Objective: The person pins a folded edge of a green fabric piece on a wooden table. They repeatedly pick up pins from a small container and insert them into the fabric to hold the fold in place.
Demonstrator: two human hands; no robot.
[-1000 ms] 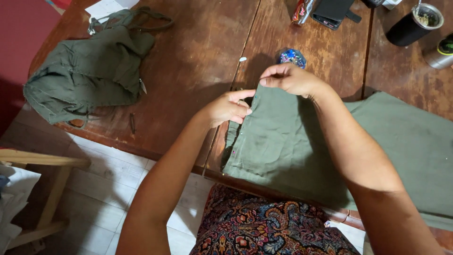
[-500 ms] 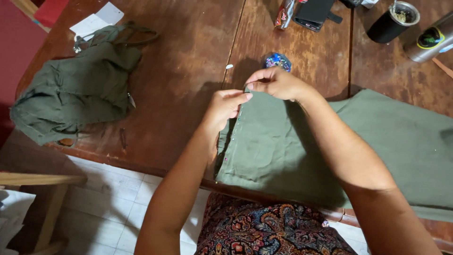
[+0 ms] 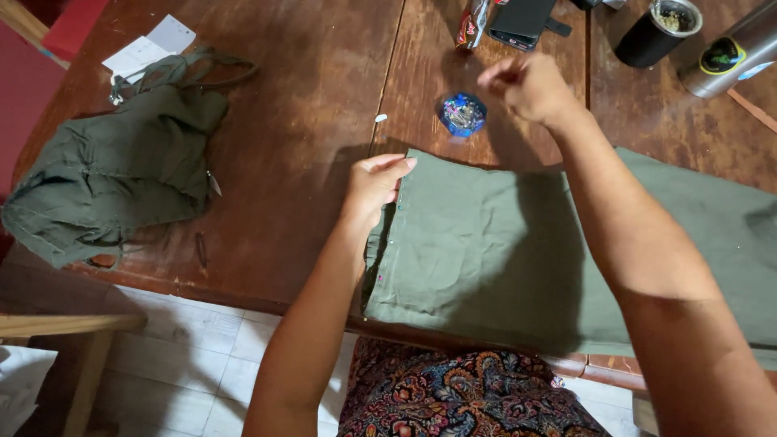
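Note:
A folded olive-green cloth [image 3: 502,243] lies flat on the brown wooden table [image 3: 307,121], its near edge hanging over the table's front. My left hand [image 3: 374,188] grips the cloth's left edge near the upper corner, where small pin heads show along the edge. My right hand [image 3: 526,85] is raised above the table beyond the cloth, fingers pinched together; I cannot tell whether it holds a pin. It hovers just right of a small round blue box of pins [image 3: 463,113].
A crumpled green garment with straps [image 3: 113,178] lies at the table's left, white paper slips [image 3: 150,48] behind it. A black case [image 3: 522,20], a dark cup [image 3: 655,32] and a metal flask [image 3: 736,48] stand at the far edge. My patterned skirt [image 3: 469,396] is below.
My right hand has left the cloth's upper left corner and lifted away toward the pin box. My left hand stays on the cloth's left edge.

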